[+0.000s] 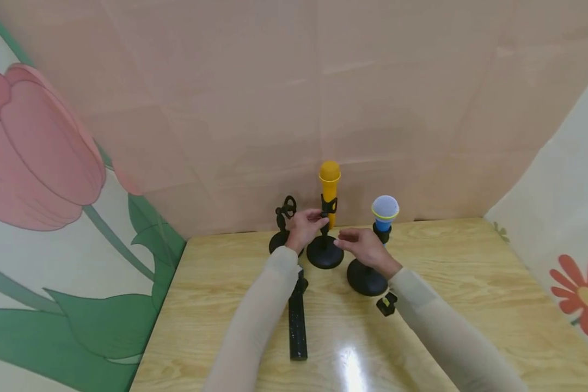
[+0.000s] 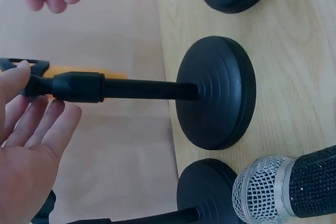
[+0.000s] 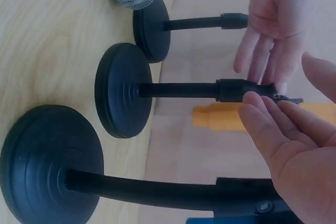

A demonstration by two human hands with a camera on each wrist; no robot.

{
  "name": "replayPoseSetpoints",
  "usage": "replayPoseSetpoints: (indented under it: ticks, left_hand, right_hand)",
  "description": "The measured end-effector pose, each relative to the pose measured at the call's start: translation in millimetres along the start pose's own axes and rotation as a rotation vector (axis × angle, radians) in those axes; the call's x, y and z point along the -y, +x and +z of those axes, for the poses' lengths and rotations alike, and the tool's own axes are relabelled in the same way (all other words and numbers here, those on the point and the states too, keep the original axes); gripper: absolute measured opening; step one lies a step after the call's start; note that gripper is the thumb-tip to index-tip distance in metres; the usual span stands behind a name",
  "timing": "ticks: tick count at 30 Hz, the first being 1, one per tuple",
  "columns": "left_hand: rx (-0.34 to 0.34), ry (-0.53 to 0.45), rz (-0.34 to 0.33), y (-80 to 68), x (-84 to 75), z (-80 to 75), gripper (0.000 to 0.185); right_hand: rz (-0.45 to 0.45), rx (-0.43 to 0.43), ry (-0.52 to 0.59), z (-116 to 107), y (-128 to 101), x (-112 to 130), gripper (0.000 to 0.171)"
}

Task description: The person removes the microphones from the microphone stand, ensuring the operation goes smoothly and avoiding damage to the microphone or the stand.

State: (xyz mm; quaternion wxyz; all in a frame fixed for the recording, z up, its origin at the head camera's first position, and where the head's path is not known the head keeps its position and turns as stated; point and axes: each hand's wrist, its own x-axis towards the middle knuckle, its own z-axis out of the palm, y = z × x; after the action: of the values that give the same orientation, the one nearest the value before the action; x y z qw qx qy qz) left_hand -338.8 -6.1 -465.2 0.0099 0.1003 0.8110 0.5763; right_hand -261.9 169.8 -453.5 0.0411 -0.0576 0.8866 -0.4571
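Observation:
My left hand [image 1: 304, 228] pinches the upper joint of the middle black microphone stand [image 1: 325, 253], thumb on one side and fingers on the other. A yellow microphone [image 1: 329, 185] sits upright in that stand's clip. In the left wrist view, the stand's black tube [image 2: 147, 88] runs to a round base [image 2: 215, 93]. My right hand [image 1: 367, 249] is beside the same stand with fingers loosely bent and nothing held; in the right wrist view its fingertips [image 3: 252, 100] overlap the clip joint. Behind the right hand stands a blue microphone [image 1: 385, 211] on another black stand [image 1: 367, 279].
A third black stand [image 1: 278, 240], its ring-like clip holding no microphone, is left of the middle one. A black glittery microphone [image 1: 298, 329] with a silver mesh head [image 2: 262, 188] lies on the wooden table [image 1: 201, 305]. A pinkish cloth wall [image 1: 215, 136] borders the table's far edge.

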Motion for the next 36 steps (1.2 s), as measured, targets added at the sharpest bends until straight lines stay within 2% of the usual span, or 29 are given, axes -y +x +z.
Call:
replayPoseSetpoints:
  ticks: [8, 13, 28, 36]
  left_hand:
    - [-0.067, 0.039, -0.032, -0.3, -1.9, 3.4, 0.027]
    - [-0.067, 0.099, -0.023, -2.0, -5.2, 3.1, 0.025]
    - [0.055, 0.193, -0.061, -7.5, -5.4, -7.2, 0.029]
    - [0.142, 0.214, -0.015, -7.8, -4.8, -10.2, 0.026]
  right_hand:
    - [-0.034, 0.0, 0.006, -2.9, -4.5, 5.3, 0.049]
    - [-0.037, -0.014, 0.014, -5.0, -5.1, 5.3, 0.047]
    - [-0.035, 0.003, 0.013, -9.5, -3.8, 3.9, 0.054]
    - [-0.04, -0.012, 0.043, -11.2, -3.0, 8.2, 0.054]
